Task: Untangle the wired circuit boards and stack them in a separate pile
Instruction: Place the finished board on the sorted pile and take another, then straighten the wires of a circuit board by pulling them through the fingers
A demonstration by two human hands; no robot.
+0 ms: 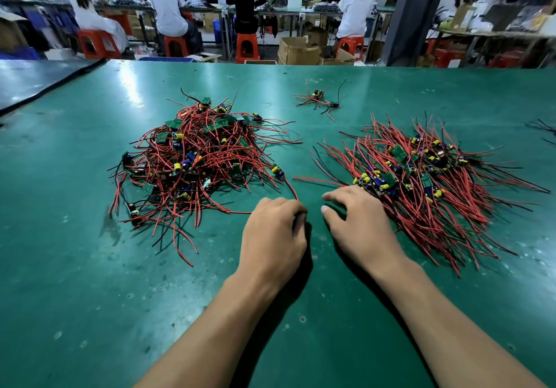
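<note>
No legible writing or brand marks appear on any item. Left of centre on the green table (90, 267) lies the tangled pile (192, 162): small green circuit boards carrying yellow and blue components, their red and black wires looping in all directions with no common axis. Right of centre lies the sorted pile (427, 183), whose boards cluster along its upper middle while the wires fan in roughly parallel lines, running from upper left to lower right. A small cluster (319, 99) of boards sits apart at upper centre. The left hand (272, 234), fingers curled, pinches a red wire (290, 187) trailing from the tangled pile. The right hand (356, 222) rests palm down, fingers spread and grasping nothing, touching the sorted pile's near-left edge.
</note>
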